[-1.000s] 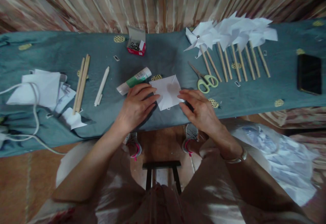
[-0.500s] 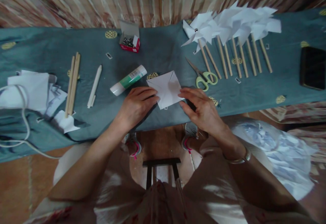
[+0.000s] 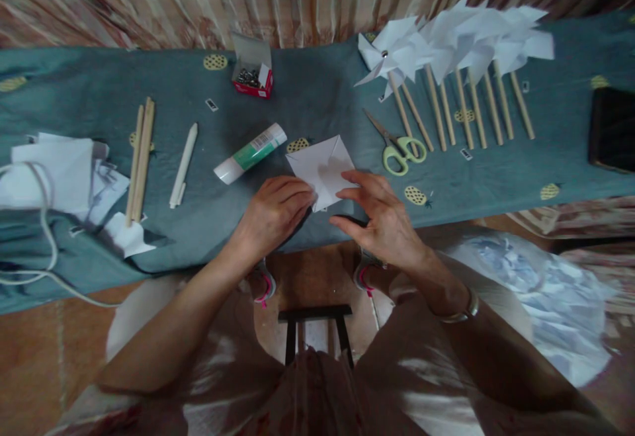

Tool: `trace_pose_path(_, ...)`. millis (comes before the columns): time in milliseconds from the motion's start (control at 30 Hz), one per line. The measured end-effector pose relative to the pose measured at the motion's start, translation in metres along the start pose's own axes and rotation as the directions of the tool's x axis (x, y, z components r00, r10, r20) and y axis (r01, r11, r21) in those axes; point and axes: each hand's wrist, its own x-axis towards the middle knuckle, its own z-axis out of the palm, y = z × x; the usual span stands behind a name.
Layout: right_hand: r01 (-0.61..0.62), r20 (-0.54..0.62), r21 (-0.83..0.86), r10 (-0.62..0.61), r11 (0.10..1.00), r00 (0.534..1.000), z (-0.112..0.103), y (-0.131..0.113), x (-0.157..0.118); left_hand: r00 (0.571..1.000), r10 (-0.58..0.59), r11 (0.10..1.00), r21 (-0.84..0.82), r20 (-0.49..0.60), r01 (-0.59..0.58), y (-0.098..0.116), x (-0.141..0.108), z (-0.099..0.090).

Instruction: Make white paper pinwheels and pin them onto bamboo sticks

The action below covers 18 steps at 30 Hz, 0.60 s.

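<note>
A white square of paper (image 3: 322, 166) with diagonal crease lines lies on the cloth in front of me. My left hand (image 3: 278, 211) has its fingers bent together at the paper's lower left edge, gripping it there. Over the right side of the paper, my right hand (image 3: 380, 218) spreads its thumb and fingers apart; whether the fingertips touch the sheet is hard to tell. A glue stick (image 3: 251, 153) with a green label lies left of the paper. Green-handled scissors (image 3: 395, 149) lie open just right of it.
Several white paper pinwheels (image 3: 454, 42) on sticks lie at the back right. A red box of metal pins (image 3: 252, 82) stands at the back. Leftward are a white pen (image 3: 184, 166), wooden sticks (image 3: 140, 161), paper sheets (image 3: 54, 174) and a white cable (image 3: 47, 224). A dark phone (image 3: 611, 130) lies far right.
My right hand has moved left from the paper's right edge to over the sheet, its fingers spread wider. My left hand has shifted slightly right and down along the lower left edge.
</note>
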Motion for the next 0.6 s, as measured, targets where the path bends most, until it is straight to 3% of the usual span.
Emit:
trace_pose_path(433,-0.064,0.003,0.050,0.064,0.997,0.998,0.000,0.004,0.002,0.997,-0.015,0.999,0.032,0.077,0.013,-0.015,0.005,-0.001)
trace_pose_path(600,-0.079,0.010,0.060,0.079,0.995,0.997,0.000,0.004,0.002,0.999,0.025,0.996,0.081,0.047,-0.029,-0.014,0.007,0.002)
